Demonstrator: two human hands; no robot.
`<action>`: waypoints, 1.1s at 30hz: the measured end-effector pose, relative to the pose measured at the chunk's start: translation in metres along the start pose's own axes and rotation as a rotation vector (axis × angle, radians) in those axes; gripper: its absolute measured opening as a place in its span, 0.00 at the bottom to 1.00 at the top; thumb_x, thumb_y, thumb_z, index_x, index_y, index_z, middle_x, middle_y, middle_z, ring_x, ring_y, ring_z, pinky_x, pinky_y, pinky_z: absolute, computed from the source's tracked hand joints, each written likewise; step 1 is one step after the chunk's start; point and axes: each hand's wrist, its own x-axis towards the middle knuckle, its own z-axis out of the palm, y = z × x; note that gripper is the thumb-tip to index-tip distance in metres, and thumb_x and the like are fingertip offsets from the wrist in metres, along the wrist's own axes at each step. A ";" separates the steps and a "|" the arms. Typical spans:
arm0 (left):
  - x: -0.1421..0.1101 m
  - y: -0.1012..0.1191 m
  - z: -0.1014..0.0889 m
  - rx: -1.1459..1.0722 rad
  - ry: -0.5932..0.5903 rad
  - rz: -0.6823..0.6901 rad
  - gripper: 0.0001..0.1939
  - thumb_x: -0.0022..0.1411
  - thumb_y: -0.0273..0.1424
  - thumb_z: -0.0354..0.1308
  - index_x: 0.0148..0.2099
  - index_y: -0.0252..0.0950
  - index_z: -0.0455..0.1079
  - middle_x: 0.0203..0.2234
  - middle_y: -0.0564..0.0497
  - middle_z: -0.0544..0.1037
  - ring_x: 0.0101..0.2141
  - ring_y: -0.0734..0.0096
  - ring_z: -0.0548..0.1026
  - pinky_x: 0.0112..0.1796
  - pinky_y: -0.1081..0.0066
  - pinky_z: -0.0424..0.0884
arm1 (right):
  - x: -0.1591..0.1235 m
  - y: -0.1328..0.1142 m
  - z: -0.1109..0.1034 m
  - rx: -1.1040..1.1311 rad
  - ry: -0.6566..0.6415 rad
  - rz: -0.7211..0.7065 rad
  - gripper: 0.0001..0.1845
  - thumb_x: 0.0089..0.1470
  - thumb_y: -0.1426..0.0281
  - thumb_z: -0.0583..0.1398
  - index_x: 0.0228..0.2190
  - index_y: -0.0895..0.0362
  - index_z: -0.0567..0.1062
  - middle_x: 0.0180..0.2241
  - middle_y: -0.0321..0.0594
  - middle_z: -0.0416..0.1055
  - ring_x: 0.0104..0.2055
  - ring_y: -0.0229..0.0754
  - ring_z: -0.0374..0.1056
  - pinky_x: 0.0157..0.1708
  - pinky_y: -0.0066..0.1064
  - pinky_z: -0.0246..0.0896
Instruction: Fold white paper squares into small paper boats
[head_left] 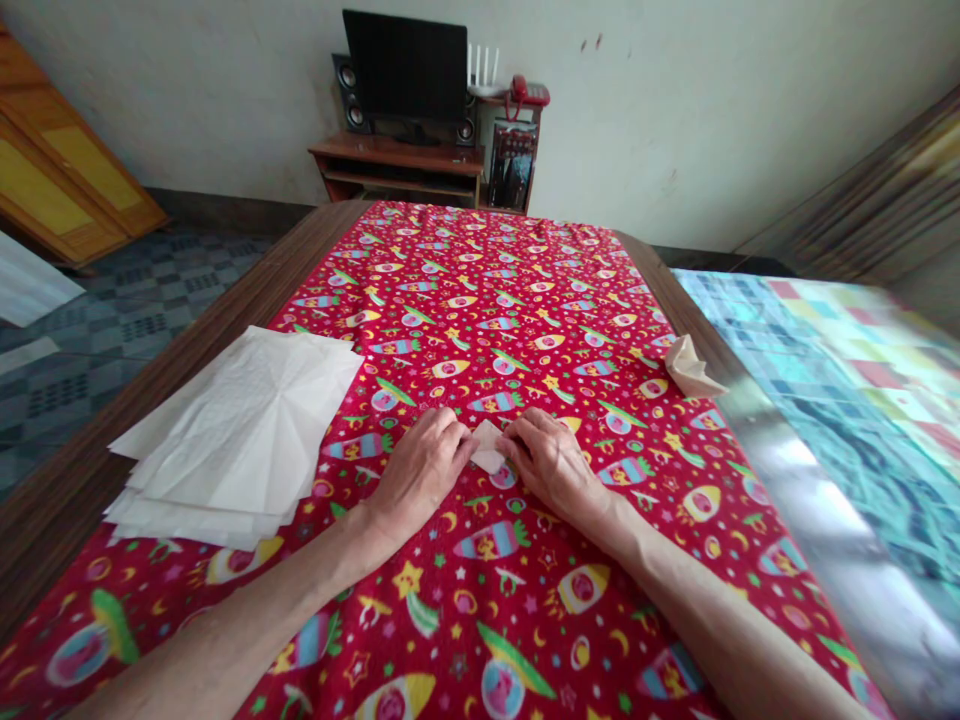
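A small folded piece of white paper (489, 447) lies between my two hands, on the red patterned cloth (480, 620). My left hand (429, 455) pinches its left edge, and my right hand (550, 452) grips the right edge with thumb and fingers. The fingertips cover both sides of the paper. Left of my hands rests a stack of white paper sheets (240, 430), its top sheet marked with creases that fan out from one point. On the right side of the cloth stands a folded paper shape (691, 368) with pointed corners.
The cloth covers a dark wooden table (225, 290). Beyond it, a desk (397, 155) holds a black monitor (409, 75), speakers and a router; a red telephone (529, 92) is beside them. A bed with a checked cover (847, 400) adjoins the right side. A wooden cabinet (71, 160) stands left.
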 end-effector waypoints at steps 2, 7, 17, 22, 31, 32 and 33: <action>0.000 0.002 0.001 0.008 -0.010 0.002 0.08 0.66 0.31 0.52 0.33 0.36 0.65 0.31 0.51 0.68 0.35 0.67 0.69 0.38 0.68 0.67 | 0.001 -0.002 -0.001 -0.040 -0.020 -0.002 0.09 0.61 0.70 0.54 0.28 0.57 0.68 0.30 0.39 0.66 0.32 0.39 0.62 0.34 0.30 0.56; 0.005 0.008 0.001 0.060 -0.005 -0.060 0.11 0.67 0.34 0.51 0.32 0.36 0.65 0.29 0.52 0.69 0.33 0.68 0.70 0.35 0.69 0.66 | 0.007 -0.005 -0.002 -0.029 -0.021 -0.013 0.12 0.61 0.66 0.55 0.27 0.56 0.67 0.28 0.38 0.65 0.28 0.37 0.61 0.28 0.28 0.52; 0.002 -0.003 -0.010 0.013 -0.030 -0.079 0.09 0.62 0.32 0.59 0.30 0.36 0.65 0.28 0.53 0.69 0.31 0.70 0.70 0.33 0.71 0.65 | 0.004 0.004 -0.005 0.100 -0.043 0.055 0.07 0.58 0.69 0.58 0.28 0.56 0.69 0.28 0.36 0.68 0.28 0.35 0.62 0.29 0.26 0.53; -0.002 -0.007 -0.009 -0.009 0.004 -0.055 0.08 0.63 0.31 0.57 0.32 0.37 0.63 0.29 0.53 0.69 0.32 0.69 0.69 0.34 0.70 0.65 | 0.002 0.004 -0.002 0.084 -0.019 0.051 0.07 0.58 0.69 0.58 0.28 0.56 0.70 0.27 0.36 0.68 0.28 0.35 0.63 0.29 0.26 0.53; -0.005 0.009 -0.008 -0.221 0.121 -0.053 0.10 0.65 0.38 0.52 0.40 0.36 0.64 0.32 0.50 0.71 0.35 0.66 0.72 0.37 0.68 0.69 | -0.002 -0.014 0.007 0.356 0.133 0.258 0.12 0.54 0.69 0.58 0.20 0.56 0.66 0.18 0.31 0.65 0.19 0.32 0.58 0.21 0.24 0.50; -0.003 0.012 -0.007 -0.216 0.145 -0.053 0.08 0.65 0.36 0.53 0.40 0.36 0.64 0.32 0.50 0.71 0.34 0.67 0.72 0.36 0.68 0.70 | -0.001 -0.017 0.007 0.378 0.115 0.263 0.13 0.54 0.69 0.58 0.20 0.57 0.65 0.17 0.31 0.65 0.19 0.32 0.57 0.21 0.23 0.49; -0.002 0.014 -0.006 -0.204 0.174 -0.050 0.06 0.64 0.34 0.53 0.39 0.36 0.64 0.31 0.50 0.71 0.33 0.67 0.72 0.35 0.69 0.69 | 0.000 -0.020 0.006 0.394 0.093 0.268 0.13 0.54 0.69 0.57 0.20 0.57 0.66 0.17 0.31 0.64 0.19 0.31 0.57 0.20 0.23 0.49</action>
